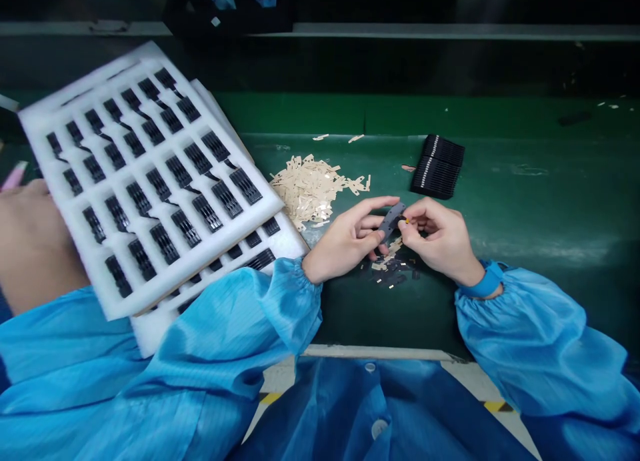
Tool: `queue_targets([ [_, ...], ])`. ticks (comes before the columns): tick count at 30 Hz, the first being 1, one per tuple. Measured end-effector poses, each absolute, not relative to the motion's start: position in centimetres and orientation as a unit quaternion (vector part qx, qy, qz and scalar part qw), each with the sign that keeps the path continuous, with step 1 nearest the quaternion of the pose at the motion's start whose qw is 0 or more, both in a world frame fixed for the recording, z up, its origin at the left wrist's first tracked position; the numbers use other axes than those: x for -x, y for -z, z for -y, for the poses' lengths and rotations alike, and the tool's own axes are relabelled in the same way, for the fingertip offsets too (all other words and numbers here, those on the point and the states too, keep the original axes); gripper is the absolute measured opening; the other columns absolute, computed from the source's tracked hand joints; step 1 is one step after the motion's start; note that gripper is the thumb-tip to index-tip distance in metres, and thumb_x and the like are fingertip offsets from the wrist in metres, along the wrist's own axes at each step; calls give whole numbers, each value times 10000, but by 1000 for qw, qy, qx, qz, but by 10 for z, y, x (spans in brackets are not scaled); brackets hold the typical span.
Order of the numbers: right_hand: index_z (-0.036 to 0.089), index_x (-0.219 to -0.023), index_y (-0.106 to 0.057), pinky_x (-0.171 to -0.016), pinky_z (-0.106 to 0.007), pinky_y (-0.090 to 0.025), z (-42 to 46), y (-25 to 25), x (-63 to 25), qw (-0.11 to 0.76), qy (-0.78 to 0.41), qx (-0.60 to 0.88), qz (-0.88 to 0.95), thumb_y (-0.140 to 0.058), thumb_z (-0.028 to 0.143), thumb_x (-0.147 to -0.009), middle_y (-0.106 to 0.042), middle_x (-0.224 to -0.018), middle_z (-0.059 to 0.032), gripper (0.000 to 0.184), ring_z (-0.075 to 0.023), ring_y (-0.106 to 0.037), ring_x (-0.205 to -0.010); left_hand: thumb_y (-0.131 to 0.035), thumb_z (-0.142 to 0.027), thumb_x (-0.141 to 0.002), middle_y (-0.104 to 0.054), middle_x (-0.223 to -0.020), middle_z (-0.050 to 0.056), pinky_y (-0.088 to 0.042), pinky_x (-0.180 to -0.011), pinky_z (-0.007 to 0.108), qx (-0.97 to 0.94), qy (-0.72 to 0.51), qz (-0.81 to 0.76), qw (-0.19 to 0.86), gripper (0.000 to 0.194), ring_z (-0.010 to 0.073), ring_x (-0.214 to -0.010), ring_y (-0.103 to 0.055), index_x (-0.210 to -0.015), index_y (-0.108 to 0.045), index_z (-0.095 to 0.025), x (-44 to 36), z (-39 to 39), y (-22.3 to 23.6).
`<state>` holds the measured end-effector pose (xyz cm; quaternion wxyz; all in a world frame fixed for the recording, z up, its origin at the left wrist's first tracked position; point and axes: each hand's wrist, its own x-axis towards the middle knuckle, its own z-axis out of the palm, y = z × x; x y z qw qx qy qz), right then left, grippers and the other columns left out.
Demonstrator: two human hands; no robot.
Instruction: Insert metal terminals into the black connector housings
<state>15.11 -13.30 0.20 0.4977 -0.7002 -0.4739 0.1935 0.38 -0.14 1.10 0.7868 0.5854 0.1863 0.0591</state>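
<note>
Between thumb and fingers, my left hand (345, 237) grips a flat dark grey part (392, 222) with small holes, held tilted above the bench. My right hand (440, 237) is closed in a pinch at the right side of this part; a small black and yellow piece (406, 221) shows at its fingertips. Below the hands lie small black pieces (393, 275) mixed with a few cream strips (393, 251). Left of my left hand is a pile of cream strips (310, 184). Beyond my right hand stands a block of stacked black parts (438, 167).
Stacked white foam trays (200, 147) with black parts in their slots lie at the left, close to my left sleeve. Another person's hand and arm (35, 241) reach in at the far left. The green bench (540, 201) ends at a pale front edge (375, 351).
</note>
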Motion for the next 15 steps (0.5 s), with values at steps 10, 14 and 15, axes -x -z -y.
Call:
queue_targets([
  [10,233,-788,-582,-497,-257,-439,133,-2,-152,488,-200,708,470,-666,221,-810,-596,-651,22,88,-116,-534,-527,-639,-109,-828,-730,-999,55,-503,-557,213,-583,-57,-180,790,594,127,-695,-689,-1398,-544,-245,-4,1,-11],
  [14,228,-777,-579,-487,-251,-412,132,-3,-151,490,-190,705,477,-652,190,-806,-583,-638,28,88,-106,-507,-513,-602,-81,-829,-728,-1014,58,-507,-564,211,-587,-52,-188,786,604,118,-687,-682,-1410,-529,-233,-4,1,-12],
  [15,227,-775,-578,-487,-250,-410,132,-4,-151,489,-188,705,478,-649,189,-805,-580,-635,29,86,-105,-504,-512,-601,-80,-827,-728,-1022,59,-509,-567,210,-586,-52,-188,787,604,116,-687,-682,-1407,-531,-233,-4,1,-12],
])
